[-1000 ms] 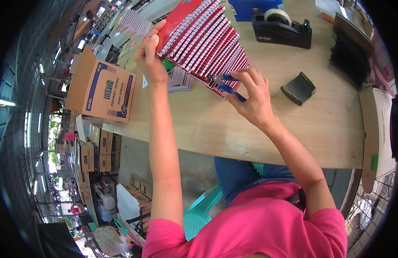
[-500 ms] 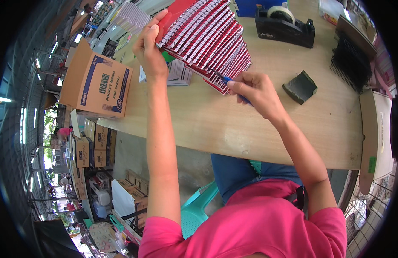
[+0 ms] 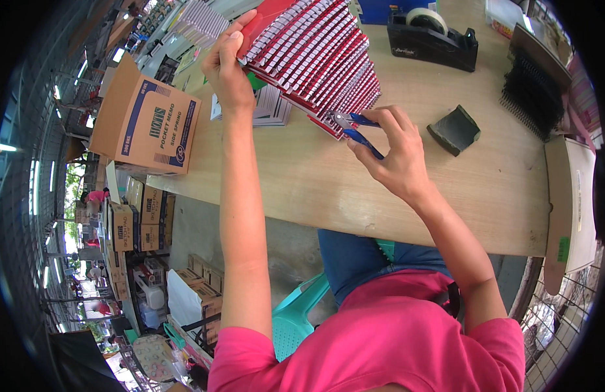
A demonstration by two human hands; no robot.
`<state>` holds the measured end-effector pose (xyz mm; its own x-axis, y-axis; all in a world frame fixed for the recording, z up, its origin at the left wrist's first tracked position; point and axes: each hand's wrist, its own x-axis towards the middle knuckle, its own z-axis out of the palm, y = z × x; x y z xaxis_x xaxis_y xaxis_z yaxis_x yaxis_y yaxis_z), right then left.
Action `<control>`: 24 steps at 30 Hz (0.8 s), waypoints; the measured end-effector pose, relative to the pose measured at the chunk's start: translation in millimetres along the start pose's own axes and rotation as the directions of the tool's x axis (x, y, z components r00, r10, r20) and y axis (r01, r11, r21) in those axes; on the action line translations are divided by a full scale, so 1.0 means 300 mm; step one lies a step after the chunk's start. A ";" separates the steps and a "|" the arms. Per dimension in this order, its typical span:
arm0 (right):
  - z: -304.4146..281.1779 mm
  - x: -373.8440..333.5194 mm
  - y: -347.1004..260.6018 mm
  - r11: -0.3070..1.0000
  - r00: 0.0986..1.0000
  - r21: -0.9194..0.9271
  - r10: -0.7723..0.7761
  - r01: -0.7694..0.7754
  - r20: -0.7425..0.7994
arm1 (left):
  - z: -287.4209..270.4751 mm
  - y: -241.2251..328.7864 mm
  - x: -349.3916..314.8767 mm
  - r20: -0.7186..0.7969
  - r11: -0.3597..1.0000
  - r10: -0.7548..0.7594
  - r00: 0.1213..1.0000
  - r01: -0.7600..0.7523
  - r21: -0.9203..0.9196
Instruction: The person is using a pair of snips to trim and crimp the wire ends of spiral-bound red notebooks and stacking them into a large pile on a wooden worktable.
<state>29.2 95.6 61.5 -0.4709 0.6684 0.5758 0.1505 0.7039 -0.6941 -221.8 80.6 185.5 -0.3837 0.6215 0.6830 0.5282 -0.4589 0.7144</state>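
Observation:
A stack of red spiral notebooks (image 3: pixel 315 62) with pale wire bindings is tilted over the table, its spines facing me. My left hand (image 3: pixel 228 72) grips the stack at its upper left corner, thumb on the near side. In my right hand (image 3: pixel 399 150) is a pair of blue-handled pliers (image 3: pixel 356 138), its handles spread apart. The jaws touch or nearly touch the wire ends at the stack's lower right edge; which of the two I cannot tell. Under the stack lie more flat booklets (image 3: pixel 270 108), partly hidden.
A black tape dispenser (image 3: pixel 433 42) stands at the back right, with a small dark open box (image 3: pixel 454 130) nearer me. Black wire combs (image 3: pixel 531 98) lie at the right edge. An open cardboard carton (image 3: pixel 155 127) is at the left. The wooden table (image 3: pixel 302 186) ends before my lap.
The pliers' handles have opened from a closed squeeze, and my right fingers have spread with them. My left hand and the notebooks have barely moved.

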 end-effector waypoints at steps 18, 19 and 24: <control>0.024 0.054 0.027 0.856 0.933 0.389 0.260 -0.341 0.248 | 0.000 0.001 0.004 -0.031 0.998 -0.027 0.999 0.025 -0.065; 0.026 0.028 0.021 0.941 0.983 0.288 0.152 -0.176 0.105 | -0.005 -0.001 0.005 -0.035 0.998 -0.023 0.999 0.021 -0.057; 0.039 -0.015 0.009 0.998 0.997 -0.008 -0.063 0.062 -0.033 | -0.004 -0.001 0.005 -0.042 0.997 -0.054 0.998 0.051 -0.054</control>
<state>21.6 91.6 52.0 -0.4502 0.6306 0.6322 0.1273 0.7461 -0.6535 -223.3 80.9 186.5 -0.4431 0.6180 0.6494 0.4661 -0.4599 0.7558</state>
